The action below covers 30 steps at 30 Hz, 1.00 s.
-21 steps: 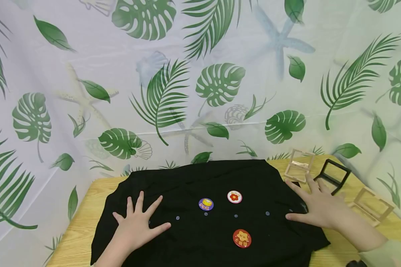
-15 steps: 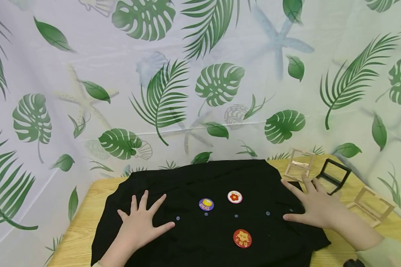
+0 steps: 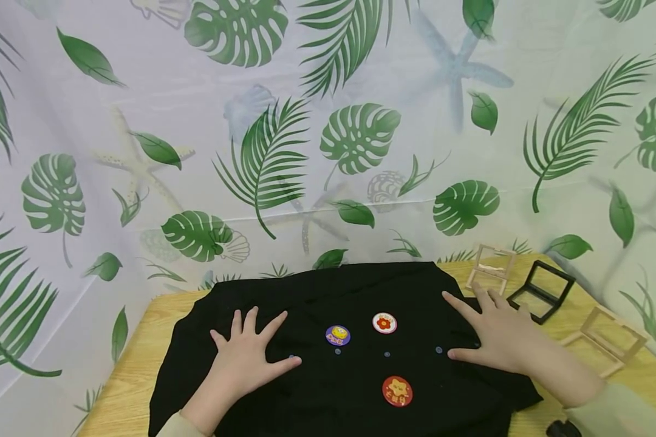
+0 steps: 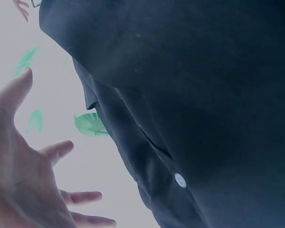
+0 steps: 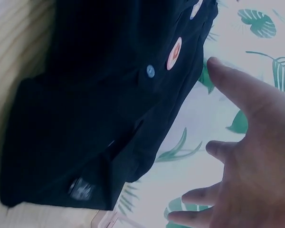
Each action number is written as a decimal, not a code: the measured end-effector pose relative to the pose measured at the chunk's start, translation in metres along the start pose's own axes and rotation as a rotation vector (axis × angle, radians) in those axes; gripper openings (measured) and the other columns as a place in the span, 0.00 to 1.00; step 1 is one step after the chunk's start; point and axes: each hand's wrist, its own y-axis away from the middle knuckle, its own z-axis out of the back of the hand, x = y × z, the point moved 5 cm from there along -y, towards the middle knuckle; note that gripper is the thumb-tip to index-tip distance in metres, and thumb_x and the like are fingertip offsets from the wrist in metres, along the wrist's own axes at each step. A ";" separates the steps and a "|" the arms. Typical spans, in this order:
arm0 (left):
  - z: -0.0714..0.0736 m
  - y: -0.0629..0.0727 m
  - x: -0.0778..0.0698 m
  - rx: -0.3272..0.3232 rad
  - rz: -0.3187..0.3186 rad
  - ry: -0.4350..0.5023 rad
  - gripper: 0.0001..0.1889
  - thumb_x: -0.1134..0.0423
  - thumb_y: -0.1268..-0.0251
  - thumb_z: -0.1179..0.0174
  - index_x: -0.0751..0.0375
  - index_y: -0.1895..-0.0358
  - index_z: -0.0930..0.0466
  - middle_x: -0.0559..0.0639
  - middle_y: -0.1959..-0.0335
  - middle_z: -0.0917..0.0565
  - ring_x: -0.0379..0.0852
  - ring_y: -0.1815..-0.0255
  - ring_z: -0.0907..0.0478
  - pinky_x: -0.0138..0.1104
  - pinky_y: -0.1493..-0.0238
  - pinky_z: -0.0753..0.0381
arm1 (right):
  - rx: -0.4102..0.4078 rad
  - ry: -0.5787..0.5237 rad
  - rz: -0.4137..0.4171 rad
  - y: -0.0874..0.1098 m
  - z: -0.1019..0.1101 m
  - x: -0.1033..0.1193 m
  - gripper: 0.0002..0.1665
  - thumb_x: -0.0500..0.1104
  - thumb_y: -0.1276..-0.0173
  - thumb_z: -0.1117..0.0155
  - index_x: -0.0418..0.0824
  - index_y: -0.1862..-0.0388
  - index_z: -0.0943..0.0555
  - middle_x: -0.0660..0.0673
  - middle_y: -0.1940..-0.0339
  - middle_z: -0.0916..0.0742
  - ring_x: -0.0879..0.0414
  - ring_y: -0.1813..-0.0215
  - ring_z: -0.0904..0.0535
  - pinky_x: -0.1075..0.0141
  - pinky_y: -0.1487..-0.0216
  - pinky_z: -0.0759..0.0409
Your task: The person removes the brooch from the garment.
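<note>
Left hand (image 3: 246,353): fingers spread wide, holding nothing; right hand (image 3: 500,337): likewise splayed and unladen; both over the black cloth (image 3: 306,294), soft, creased, with small round buttons (image 3: 387,354); 3 smooth disc badges, purple (image 3: 338,335), white (image 3: 384,323) and red (image 3: 397,391), lying on it between the hands; likely hazards: a finger catching the cloth would drag the badges askew; the right arm, swung outward, might topple the thin-edged black frame (image 3: 543,294).

The right hand (image 5: 261,161) is seen with fingers (image 5: 202,195) spread; on black cloth (image 5: 80,109) across the worktop (image 5: 23,33), a button (image 5: 150,71) and red-and-white badge (image 5: 174,53) are shown.
</note>
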 end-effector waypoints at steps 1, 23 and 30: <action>0.001 -0.001 -0.002 -0.003 -0.007 0.001 0.48 0.23 0.43 0.34 0.36 0.19 0.33 0.70 0.20 0.36 0.83 0.20 0.43 0.88 0.37 0.48 | -0.011 -0.001 0.012 -0.001 0.002 0.003 0.64 0.81 0.43 0.31 0.58 0.14 0.40 0.23 0.23 0.29 0.20 0.30 0.26 0.20 0.52 0.25; -0.008 -0.024 -0.024 0.014 -0.094 0.042 0.49 0.28 0.45 0.27 0.39 0.20 0.31 0.67 0.20 0.35 0.72 0.25 0.30 0.67 0.38 0.21 | -0.015 -0.021 0.129 -0.028 0.016 0.059 0.58 0.73 0.43 0.23 0.58 0.17 0.33 0.27 0.20 0.29 0.23 0.26 0.28 0.20 0.41 0.28; -0.010 -0.027 -0.028 0.063 -0.097 0.056 0.53 0.33 0.52 0.19 0.40 0.20 0.32 0.68 0.20 0.34 0.72 0.27 0.28 0.66 0.39 0.20 | -0.010 -0.009 0.165 -0.036 0.018 0.076 0.57 0.70 0.42 0.22 0.55 0.17 0.32 0.28 0.20 0.29 0.25 0.25 0.28 0.22 0.39 0.26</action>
